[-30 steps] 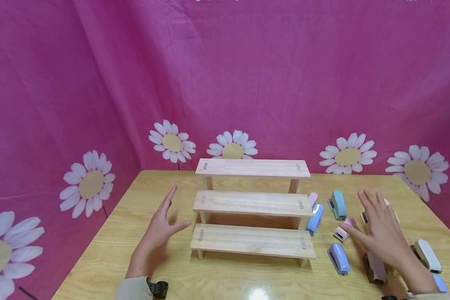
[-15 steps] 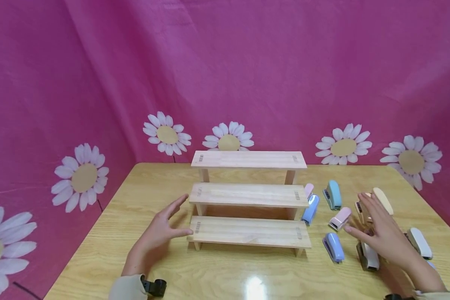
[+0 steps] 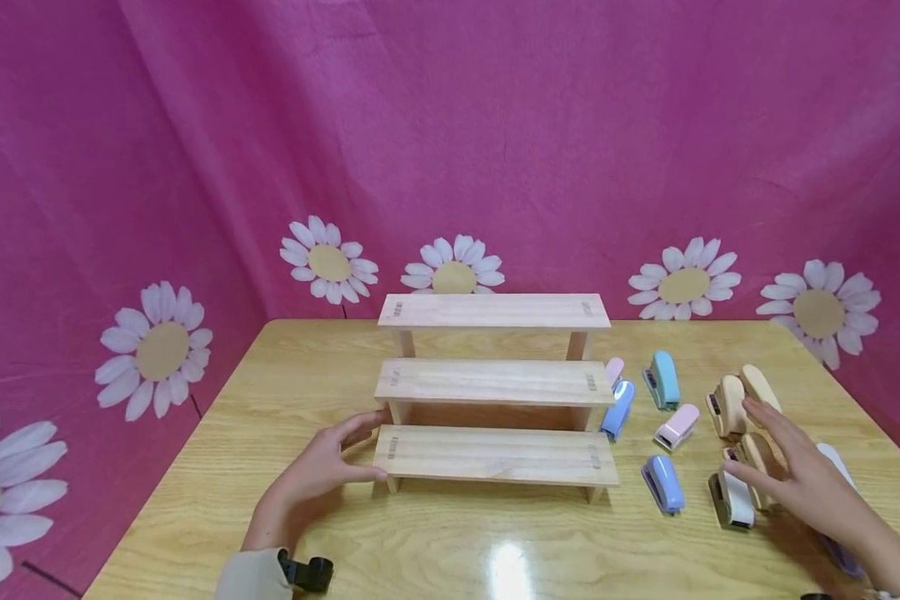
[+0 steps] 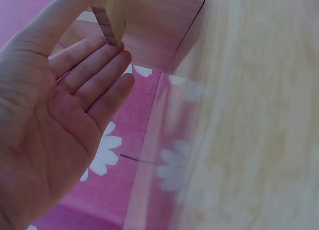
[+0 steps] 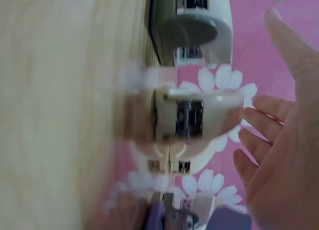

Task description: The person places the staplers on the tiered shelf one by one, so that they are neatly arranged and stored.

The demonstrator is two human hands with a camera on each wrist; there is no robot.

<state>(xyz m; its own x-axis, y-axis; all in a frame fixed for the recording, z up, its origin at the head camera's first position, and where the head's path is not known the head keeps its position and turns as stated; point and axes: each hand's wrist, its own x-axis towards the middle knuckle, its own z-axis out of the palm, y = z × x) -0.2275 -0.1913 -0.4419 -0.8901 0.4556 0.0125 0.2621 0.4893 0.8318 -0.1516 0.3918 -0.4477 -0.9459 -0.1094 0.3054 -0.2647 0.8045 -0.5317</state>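
Observation:
A three-step wooden stand (image 3: 495,454) stands mid-table. My left hand (image 3: 315,467) is at the left end of its lowest step, thumb in front and fingers behind; in the left wrist view the fingers are nearly straight, with their tips by the board's end (image 4: 108,20). Whether they touch it I cannot tell. My right hand (image 3: 806,483) hovers with spread fingers over the staplers at the right, holding nothing. Nearest to it are a tan stapler (image 3: 757,458), a white-topped stapler (image 3: 737,500) and a cream stapler (image 3: 760,387). Part of this group is hidden by the hand.
Between stand and right hand lie a teal stapler (image 3: 664,379), a pink stapler (image 3: 677,427), a blue stapler (image 3: 618,410) and a periwinkle stapler (image 3: 664,483). The wooden table (image 3: 307,350) backs onto a pink flowered curtain (image 3: 495,150).
My left hand has moved right, to the end of the lowest step. The right hand has shifted right and down over the staplers. The head view has tilted slightly; the stand looks unmoved.

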